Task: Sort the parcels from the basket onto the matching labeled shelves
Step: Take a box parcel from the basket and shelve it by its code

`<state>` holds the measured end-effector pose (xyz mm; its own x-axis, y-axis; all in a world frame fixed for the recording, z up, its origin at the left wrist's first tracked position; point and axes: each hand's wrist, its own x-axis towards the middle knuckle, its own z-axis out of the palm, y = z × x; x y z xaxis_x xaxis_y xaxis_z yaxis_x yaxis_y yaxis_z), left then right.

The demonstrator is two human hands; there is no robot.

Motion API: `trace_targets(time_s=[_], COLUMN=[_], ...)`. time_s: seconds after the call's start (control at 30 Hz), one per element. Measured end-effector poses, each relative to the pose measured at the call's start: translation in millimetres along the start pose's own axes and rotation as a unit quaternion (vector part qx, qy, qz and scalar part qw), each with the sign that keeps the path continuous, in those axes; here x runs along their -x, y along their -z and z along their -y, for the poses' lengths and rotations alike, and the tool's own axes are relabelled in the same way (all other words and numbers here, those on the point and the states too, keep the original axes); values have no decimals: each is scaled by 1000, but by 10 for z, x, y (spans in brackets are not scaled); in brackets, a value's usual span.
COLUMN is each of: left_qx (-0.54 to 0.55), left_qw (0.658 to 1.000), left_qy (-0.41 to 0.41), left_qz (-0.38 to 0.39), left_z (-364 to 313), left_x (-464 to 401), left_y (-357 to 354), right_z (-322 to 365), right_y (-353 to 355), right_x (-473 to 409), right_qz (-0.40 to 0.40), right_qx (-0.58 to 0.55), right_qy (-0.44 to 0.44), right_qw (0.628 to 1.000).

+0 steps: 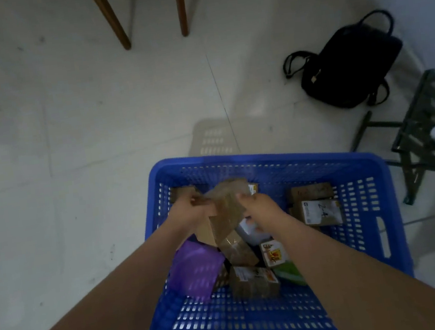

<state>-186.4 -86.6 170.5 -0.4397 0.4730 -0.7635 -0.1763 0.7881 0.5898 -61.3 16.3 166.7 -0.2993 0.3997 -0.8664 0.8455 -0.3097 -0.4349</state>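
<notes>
Both forearms reach forward and down into the blue basket point(385, 199), which sits on the pale floor point(69, 128). Nearest, below the wrists, lie a purple parcel point(196, 271) under the left forearm, a printed carton point(253, 279) between the arms, and a small red-and-yellow box point(272, 254) just beside the right forearm.

The left hand point(189, 209) and right hand point(259, 205) meet on one brown cardboard parcel point(229, 212), each hand's fingers curled on an opposite edge. The parcel is tilted and blurred, with its lower end among the other boxes; whether it has cleared them cannot be told.

Step in hand, as judged: picking one parcel out of the basket, early in the sort, since many parcels remain inside. The next move calls for turning the parcel to read its label, which is not legible here, then carrying it to the matching shelf. No shelf is in view.

To the right of the hands, a labelled carton point(321, 212) bears handwriting that appears to read "2-4", with another brown box point(310, 190) just beyond it.

Farther off right stand a dark green stool point(410, 141) and a black backpack point(346, 66) on the floor; these could obstruct a step that way. Farthest ahead are wooden chair legs point(117, 23).
</notes>
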Motion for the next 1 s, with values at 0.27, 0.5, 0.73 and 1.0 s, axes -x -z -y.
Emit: trace_targets(time_s=[0.27,0.5,0.73,1.0], left_qx=[-335,-505,-155,126], left_qw=[867,661,917,946], left_qy=[-361,-528,-324,-263], left_qz=[-72,-170,-176,-140], left_z=[-714,-1336,-2143,-3363], left_x=[785,1319,2167,3389], left_y=[193,750,1190,1799], right_z=[675,911,1642,2582], right_y=[504,1092,1197,1509], right_x=[749,1534,2500,3745], right_qz=[-39,45,94,32], right_qx=[-414,-420,-411,-364], right_qy=[-50,3,137,285], right_qw=[908,906,896,886])
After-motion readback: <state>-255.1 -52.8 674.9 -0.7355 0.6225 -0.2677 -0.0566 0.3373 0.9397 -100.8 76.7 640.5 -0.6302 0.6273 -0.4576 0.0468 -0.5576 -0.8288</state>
